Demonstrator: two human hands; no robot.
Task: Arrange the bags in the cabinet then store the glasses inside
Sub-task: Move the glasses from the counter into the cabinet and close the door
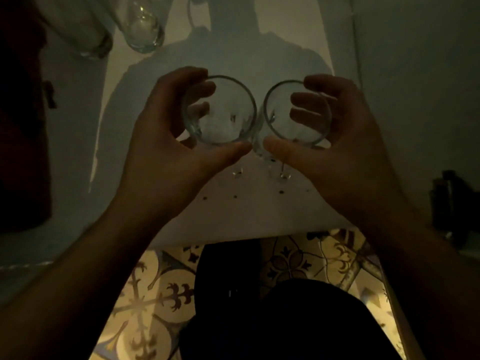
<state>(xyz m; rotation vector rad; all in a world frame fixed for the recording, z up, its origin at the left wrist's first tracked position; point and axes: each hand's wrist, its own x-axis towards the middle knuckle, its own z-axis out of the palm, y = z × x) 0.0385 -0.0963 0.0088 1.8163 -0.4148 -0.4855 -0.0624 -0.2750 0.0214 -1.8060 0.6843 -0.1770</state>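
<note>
Two clear drinking glasses are seen from above over the white cabinet shelf (259,203). My left hand (166,141) grips the left glass (220,118), thumb on its near side and fingers curled round the far side. My right hand (345,136) grips the right glass (283,126) the same way. The two rims nearly touch in the middle. I cannot tell whether the bases touch the shelf. Two more glasses, one (144,24) and another (85,29), stand at the back left. A dark bag (23,126) fills the left side.
The cabinet's right wall (415,87) rises beside my right hand. A dark object (454,206) sits low on the right. The shelf's front edge (249,236) lies below my wrists, with patterned floor tiles (155,307) and my dark clothed legs (285,320) beneath.
</note>
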